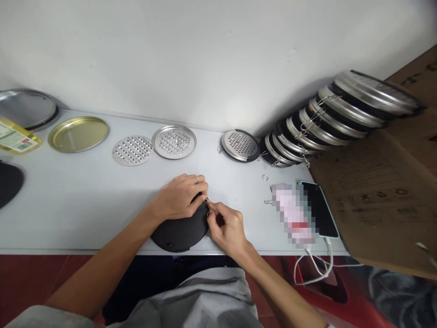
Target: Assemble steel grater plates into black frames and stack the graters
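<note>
A flat black round disc (180, 234) lies at the table's front edge, partly covered by my hands. My left hand (182, 196) rests over its far side, fingers curled around the rim, and a ring is worn on one finger. At the disc's right edge, my right hand (227, 225) pinches a small metal piece (205, 200), which looks like part of a wire clip or ring; the fingertips hide most of it. Both thumbs are close together there. To the right lies a loose metal ring (265, 177).
Along the wall stand a gold lid (78, 134), a perforated metal disc (132, 151), a grater plate in a rimmed lid (174, 142) and a round black-edged grater (241, 146). A leaning stack of round tins (327, 118), cabled phones (321, 209) and a cardboard box (375, 196) occupy the right.
</note>
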A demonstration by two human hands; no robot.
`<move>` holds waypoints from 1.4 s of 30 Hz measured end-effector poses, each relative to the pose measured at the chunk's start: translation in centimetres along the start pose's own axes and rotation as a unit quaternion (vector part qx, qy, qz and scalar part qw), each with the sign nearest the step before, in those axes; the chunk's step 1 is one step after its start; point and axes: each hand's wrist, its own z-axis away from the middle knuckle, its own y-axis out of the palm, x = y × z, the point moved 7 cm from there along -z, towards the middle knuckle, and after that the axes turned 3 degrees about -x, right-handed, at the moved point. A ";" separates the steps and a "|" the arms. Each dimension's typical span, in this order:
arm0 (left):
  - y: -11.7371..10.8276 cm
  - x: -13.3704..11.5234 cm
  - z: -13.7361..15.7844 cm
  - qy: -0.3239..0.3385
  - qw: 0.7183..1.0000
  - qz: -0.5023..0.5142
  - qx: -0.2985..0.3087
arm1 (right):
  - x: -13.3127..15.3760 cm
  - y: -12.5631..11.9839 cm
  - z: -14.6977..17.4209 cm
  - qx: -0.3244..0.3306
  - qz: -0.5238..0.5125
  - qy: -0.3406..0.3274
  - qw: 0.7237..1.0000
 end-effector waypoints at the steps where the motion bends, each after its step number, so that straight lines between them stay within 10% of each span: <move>1: 0.0 0.0 0.0 -0.002 1.000 -0.005 -0.001 | 0.0 0.0 0.0 0.001 0.001 0.001 1.000; 42: 0.2 -0.1 0.3 -0.006 0.998 0.058 0.016 | -0.3 0.5 0.6 0.005 0.022 0.036 0.999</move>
